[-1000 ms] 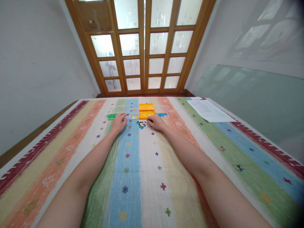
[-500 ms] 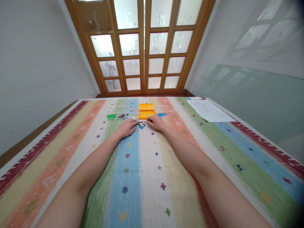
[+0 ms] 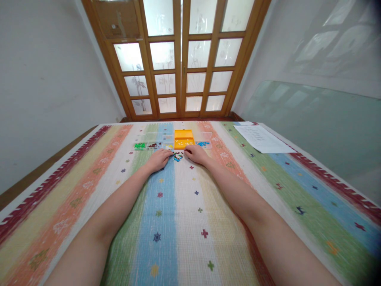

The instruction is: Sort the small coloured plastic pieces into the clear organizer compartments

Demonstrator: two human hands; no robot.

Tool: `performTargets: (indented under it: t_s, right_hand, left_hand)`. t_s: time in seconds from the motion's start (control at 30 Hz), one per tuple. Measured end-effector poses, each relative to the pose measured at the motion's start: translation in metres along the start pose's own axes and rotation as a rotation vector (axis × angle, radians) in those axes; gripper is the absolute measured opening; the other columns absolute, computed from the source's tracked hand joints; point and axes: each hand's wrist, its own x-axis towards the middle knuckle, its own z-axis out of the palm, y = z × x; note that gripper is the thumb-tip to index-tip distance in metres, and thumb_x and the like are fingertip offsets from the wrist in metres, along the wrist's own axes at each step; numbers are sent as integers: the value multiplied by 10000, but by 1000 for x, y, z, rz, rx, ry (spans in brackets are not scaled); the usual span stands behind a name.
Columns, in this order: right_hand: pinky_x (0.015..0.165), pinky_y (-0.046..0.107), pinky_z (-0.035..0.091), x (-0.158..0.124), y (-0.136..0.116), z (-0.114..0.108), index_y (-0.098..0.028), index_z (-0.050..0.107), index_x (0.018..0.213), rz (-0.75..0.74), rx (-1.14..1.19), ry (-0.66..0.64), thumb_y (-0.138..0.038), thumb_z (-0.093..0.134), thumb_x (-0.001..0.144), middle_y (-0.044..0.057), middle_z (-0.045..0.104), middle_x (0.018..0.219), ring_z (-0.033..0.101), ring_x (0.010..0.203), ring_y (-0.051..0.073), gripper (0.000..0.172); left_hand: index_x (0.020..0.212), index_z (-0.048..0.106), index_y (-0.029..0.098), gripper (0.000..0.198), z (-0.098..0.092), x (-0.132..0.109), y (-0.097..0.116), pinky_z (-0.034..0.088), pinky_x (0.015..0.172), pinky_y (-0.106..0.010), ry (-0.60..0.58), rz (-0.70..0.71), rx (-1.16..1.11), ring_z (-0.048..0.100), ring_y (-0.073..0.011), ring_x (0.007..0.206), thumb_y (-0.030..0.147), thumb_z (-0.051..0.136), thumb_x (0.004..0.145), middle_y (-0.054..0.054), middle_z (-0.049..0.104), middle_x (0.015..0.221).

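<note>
A small ring of mixed-colour beads (image 3: 177, 159) lies on the cloth between my two hands. My left hand (image 3: 160, 159) rests at the ring's left side, fingers curled and drawn together at its edge. On the other side, my right hand (image 3: 194, 153) has its fingers bent in a pinch by the ring's right edge. Whatever either hand's fingertips hold is too small to make out. Just behind the hands stands an open orange box (image 3: 183, 134) with white pieces in it.
Clear plastic boxes flank the orange one, holding green pieces (image 3: 139, 145), dark brown pieces (image 3: 152, 145), yellow pieces (image 3: 169, 146) and blue pieces (image 3: 203, 143). Printed paper sheets (image 3: 263, 139) lie at the far right of the striped tablecloth (image 3: 190, 222). Wooden glazed doors (image 3: 181, 71) stand beyond the table.
</note>
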Motion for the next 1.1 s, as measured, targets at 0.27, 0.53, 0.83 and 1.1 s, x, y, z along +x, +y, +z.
performTargets:
  t_s: [0.27, 0.53, 0.83, 1.1]
  right_hand:
    - [762, 280, 385, 0, -2, -2, -193, 763, 978, 10, -6, -12, -296, 523, 1009, 85, 770, 992, 651, 886, 206, 264]
    - [702, 265, 367, 0, 0, 0, -198, 760, 1014, -49, 101, -30, -281, 572, 964, 50, 754, 896, 624, 787, 177, 212]
    - [671, 246, 353, 1, -2, 6, -217, 765, 1055, -79, 151, -61, -294, 619, 970, 33, 747, 869, 596, 726, 156, 186]
    - [731, 253, 391, 3, 3, 11, -224, 781, 1022, -119, 142, -58, -209, 621, 930, 45, 770, 974, 644, 836, 183, 185]
  left_hand:
    - [1168, 755, 279, 305, -9, 0, -3, 437, 1085, -433, -13, -21, 108, 630, -281, 1130, 223, 559, 942, -84, 748, 1172]
    - [1009, 775, 276, 221, -11, -1, -12, 445, 1017, -389, 18, -30, 122, 640, -261, 1034, 198, 587, 923, -77, 745, 1022]
    - [1017, 772, 239, 217, -8, -3, -23, 483, 962, -373, 32, -101, 210, 636, -243, 1032, 216, 574, 931, -64, 735, 1035]
    - [933, 758, 226, 171, -9, -3, -22, 480, 964, -386, 21, -105, 170, 631, -245, 1009, 222, 591, 900, -65, 711, 990]
